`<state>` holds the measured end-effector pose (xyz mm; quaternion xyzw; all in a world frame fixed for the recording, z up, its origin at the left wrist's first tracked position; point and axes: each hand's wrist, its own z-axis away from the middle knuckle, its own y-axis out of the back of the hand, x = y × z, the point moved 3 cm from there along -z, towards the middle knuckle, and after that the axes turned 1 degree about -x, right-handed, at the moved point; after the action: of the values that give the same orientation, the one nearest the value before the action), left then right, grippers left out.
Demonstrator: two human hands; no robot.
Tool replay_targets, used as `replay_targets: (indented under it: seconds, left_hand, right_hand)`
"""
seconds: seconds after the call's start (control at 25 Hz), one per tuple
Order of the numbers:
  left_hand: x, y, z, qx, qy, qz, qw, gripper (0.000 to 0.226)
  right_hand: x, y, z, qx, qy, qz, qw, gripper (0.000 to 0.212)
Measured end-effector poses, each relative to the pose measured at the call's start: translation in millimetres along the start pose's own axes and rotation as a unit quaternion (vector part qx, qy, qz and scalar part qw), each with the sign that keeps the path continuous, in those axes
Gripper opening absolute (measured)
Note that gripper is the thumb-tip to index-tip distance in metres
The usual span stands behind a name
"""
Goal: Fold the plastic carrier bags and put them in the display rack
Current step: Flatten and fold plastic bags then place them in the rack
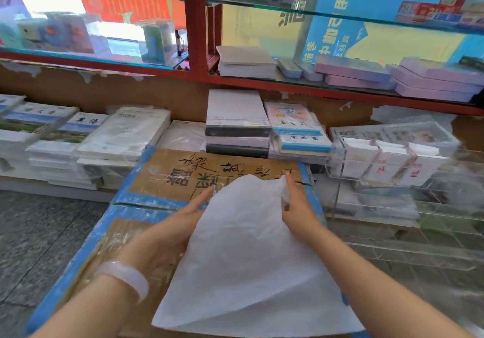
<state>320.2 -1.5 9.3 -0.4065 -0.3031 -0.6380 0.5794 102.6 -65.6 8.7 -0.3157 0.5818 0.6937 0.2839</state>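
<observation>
1. lying at lower centre of the head view, a white plastic bag (248, 254) covers a taped cardboard box (167, 178).
2. left hand (180, 222) presses flat on its left edge, fingers straight.
3. right hand (296, 201) pinches its upper right corner.
4. clear acrylic rack (392, 178) stands at right.

view: one head camera, you wear it | facing: forward and down, tilted | near: your forearms enter from the lower frame, cardboard box (167, 178) close at centre | far: red shelf frame (195, 23) across the top | shared views: none, single view
</observation>
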Motion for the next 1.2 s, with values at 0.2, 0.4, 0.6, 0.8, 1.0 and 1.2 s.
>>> replay_targets:
  seconds: [0.2,0.4,0.6,0.8,1.0,1.2]
  left_hand:
    - [8,9,-11,0.082,-0.045,0.051,0.994,0.022]
    - [-11,63,-11,0.207,-0.010,0.124,0.970,0.012]
    - [-20,74,-10,0.289,-0.021,0.071,0.954,0.008]
    - [-22,72,-5,0.254,-0.002,0.161,0.954,0.012]
    - [-20,66,-4,0.269,-0.016,0.186,0.945,0.019]
    - [-18,70,-12,0.327,-0.033,0.127,0.936,0.018]
  right_hand:
    - [15,2,-19,0.074,-0.044,-0.183,0.979,0.047]
    - [47,32,-26,0.078,-0.147,-0.376,0.912,0.013]
    - [80,56,-21,0.220,-0.232,-0.520,0.792,0.019]
    - [30,63,1,0.246,-0.129,-0.148,0.949,0.042]
    - [-62,-42,113,-0.046,0.396,0.242,0.885,0.036]
    - [-13,-124,160,-0.146,0.462,0.421,0.767,0.029]
